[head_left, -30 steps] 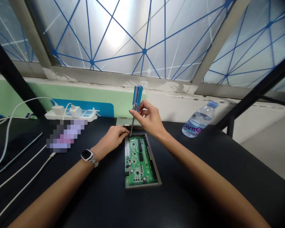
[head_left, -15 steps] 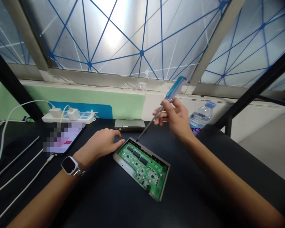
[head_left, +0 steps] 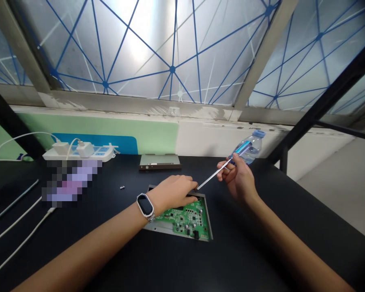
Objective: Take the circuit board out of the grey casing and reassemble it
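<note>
A green circuit board (head_left: 185, 219) lies in a shallow metal case (head_left: 210, 223) on the black table. Reaching across its far side is my left hand (head_left: 174, 191), wearing a watch. The thumb and index finger are spread at the case's far edge, the fingertips close to the screwdriver's tip; whether they touch it I cannot tell. My right hand (head_left: 240, 178) is closed round a screwdriver (head_left: 214, 174) with a clear blue handle, held slanted, its shaft pointing down-left to the far rim. My left hand hides the left part of the board.
A flat metal cover (head_left: 160, 161) lies at the back. Small silver pieces (head_left: 122, 187) lie left of the case. Farther left are a blurred-out phone (head_left: 74, 182), white cables and a power strip (head_left: 79, 152). A water bottle (head_left: 255, 146) stands behind my right hand.
My left hand has moved right, over the board. The screwdriver's tip has shifted right along the far edge, its handle lower. The case has turned straighter; silver pieces now show on the table.
</note>
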`<action>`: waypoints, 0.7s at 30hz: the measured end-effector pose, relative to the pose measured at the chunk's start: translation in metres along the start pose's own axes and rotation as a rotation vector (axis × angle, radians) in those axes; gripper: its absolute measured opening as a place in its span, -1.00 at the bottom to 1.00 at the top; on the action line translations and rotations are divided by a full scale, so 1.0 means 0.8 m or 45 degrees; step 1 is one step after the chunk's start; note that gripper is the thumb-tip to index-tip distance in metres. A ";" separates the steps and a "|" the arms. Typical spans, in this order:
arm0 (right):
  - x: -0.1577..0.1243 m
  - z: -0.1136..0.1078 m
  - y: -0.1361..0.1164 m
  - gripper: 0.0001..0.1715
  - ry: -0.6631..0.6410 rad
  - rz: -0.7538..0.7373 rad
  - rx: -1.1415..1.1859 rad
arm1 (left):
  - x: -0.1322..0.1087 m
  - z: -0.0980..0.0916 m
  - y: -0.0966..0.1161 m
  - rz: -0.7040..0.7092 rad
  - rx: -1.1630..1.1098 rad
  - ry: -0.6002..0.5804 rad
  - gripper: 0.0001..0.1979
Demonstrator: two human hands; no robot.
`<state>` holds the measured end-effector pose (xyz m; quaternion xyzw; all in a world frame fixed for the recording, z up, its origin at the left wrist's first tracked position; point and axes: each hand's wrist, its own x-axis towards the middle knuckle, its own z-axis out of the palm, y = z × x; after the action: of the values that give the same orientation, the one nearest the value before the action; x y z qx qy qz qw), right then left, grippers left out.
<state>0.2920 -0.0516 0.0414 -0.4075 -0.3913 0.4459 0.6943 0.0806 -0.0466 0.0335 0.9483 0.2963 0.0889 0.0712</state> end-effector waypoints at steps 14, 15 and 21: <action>-0.020 0.015 0.013 -0.51 -0.098 0.093 -0.006 | -0.099 -0.013 -0.084 -0.621 0.073 0.112 -0.50; -0.023 0.018 0.016 -0.52 -0.108 0.092 -0.003 | -0.108 -0.016 -0.090 -0.662 0.060 0.119 -0.51; -0.040 0.028 0.027 -0.56 -0.154 0.126 -0.011 | -0.158 -0.042 -0.131 -0.661 -0.145 0.214 -0.73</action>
<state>0.2557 -0.0714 0.0242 -0.4018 -0.4138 0.5016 0.6448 -0.0865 -0.0309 0.0303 0.8243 0.5289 0.1624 0.1198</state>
